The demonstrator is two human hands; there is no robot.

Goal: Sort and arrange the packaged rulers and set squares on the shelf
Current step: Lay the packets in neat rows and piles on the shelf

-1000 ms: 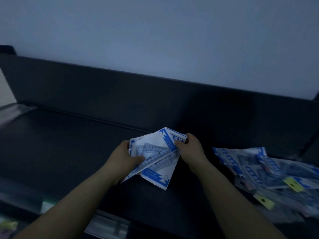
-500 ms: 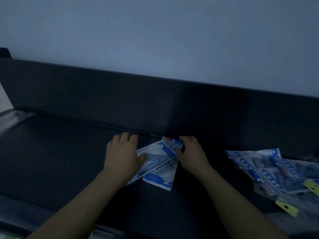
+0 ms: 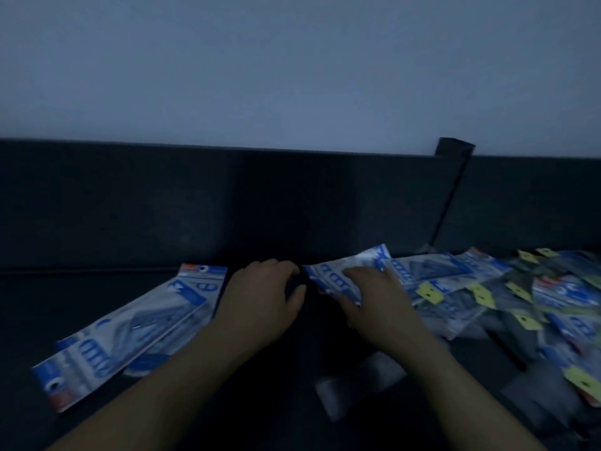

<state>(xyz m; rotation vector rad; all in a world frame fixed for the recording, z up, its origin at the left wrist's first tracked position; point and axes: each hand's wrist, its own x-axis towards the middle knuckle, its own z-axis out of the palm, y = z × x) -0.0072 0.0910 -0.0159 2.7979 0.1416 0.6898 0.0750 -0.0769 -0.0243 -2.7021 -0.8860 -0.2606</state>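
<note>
the two packets [image 3: 130, 330] held half a second before now lay on the shelf [image 3: 48, 304], left of the left hand [image 3: 263, 297], which hovered empty, fingers loosely curled; the right hand [image 3: 374, 297] pressed the next packet [image 3: 338, 271] atop the heap [image 3: 487, 294] right of it; bare shelf remained between; the back wall [image 3: 227, 206] stood close behind.

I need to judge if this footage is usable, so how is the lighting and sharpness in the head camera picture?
Head view: very dim, with a blue-grey cast; the dark shelf swallows detail. The pile of packets at right is smeared by motion blur, print unreadable. The left hand and right hand are soft-edged. Straight shelf edges bow slightly from the wide lens. No glare.
</note>
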